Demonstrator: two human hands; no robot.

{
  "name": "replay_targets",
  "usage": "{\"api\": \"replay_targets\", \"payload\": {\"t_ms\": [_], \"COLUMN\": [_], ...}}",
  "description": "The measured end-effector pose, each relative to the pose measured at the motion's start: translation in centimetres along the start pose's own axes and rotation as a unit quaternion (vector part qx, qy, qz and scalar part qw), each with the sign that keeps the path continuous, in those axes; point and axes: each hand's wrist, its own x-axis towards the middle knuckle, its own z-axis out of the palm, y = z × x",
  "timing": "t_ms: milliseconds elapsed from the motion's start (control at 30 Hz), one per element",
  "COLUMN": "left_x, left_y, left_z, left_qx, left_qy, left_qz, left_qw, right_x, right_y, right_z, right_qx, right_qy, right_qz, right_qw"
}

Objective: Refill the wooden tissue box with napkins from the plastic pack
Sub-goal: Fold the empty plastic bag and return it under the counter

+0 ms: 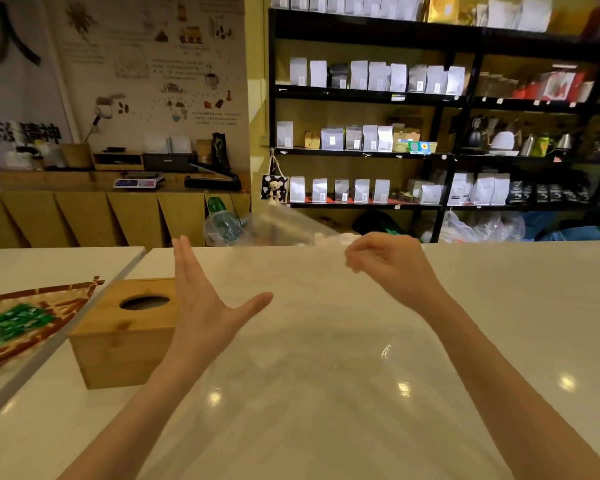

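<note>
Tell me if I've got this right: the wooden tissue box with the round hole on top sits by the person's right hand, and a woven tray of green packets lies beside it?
Not quite. The head view shows the wooden tissue box by the left hand, not the right. The round hole on top and the woven tray of green packets beside it are as you say.

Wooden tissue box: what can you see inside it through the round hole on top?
Only darkness shows through the hole of the wooden tissue box; no napkin sticks out. The closed lid and walls hide the rest, so whether any napkins lie inside cannot be told.
</note>
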Motion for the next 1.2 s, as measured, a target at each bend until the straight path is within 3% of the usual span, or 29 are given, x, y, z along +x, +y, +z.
{"api": "replay_targets", "payload": {"t_ms": [67, 167, 300, 567, 700, 867, 1067, 1200], "left_x": [0.3, 0.3, 0.2, 0.5, 0.5, 0.3, 0.5, 0.7], "left_y": [0.2, 0.1, -0.2, -1.3, -1.1, -0.8, -0.3, -0.7], "left_z": [-0.3, 0.0, 0.3, 0.7, 0.8, 0.5, -0.5, -0.7], "left_qx": [-0.087, -0.207, -0.33, -0.346, -0.345, -0.35, -0.344, -0.291], "left_qy": [-0.018, -0.12, -0.245, -0.155, -0.126, -0.124, -0.135, -0.138], "left_qz": [-0.061, -0.118, -0.146, -0.16, -0.159, -0.155, -0.157, -0.145], "left_qw": [0.994, 0.964, 0.9, 0.911, 0.916, 0.915, 0.916, 0.936], "right_x": [0.4, 0.5, -0.4, -2.0, -2.3, -2.5, -2.8, -2.8], "right_y": [-0.4, 0.0, 1.2, 3.3, 3.6, 3.5, 3.3, 3.4], "right_z": [-1.3, -1.6, 0.7, 3.1, 2.9, 2.6, 2.3, 2.0], "right_qx": [0.122, 0.295, 0.394, 0.414, 0.408, 0.394, 0.355, 0.31], "right_qy": [0.023, 0.019, -0.024, -0.038, -0.047, -0.026, -0.051, -0.075], "right_qz": [0.048, 0.15, 0.262, 0.323, 0.327, 0.273, 0.222, 0.201], "right_qw": [0.991, 0.943, 0.881, 0.85, 0.851, 0.877, 0.907, 0.926]}}
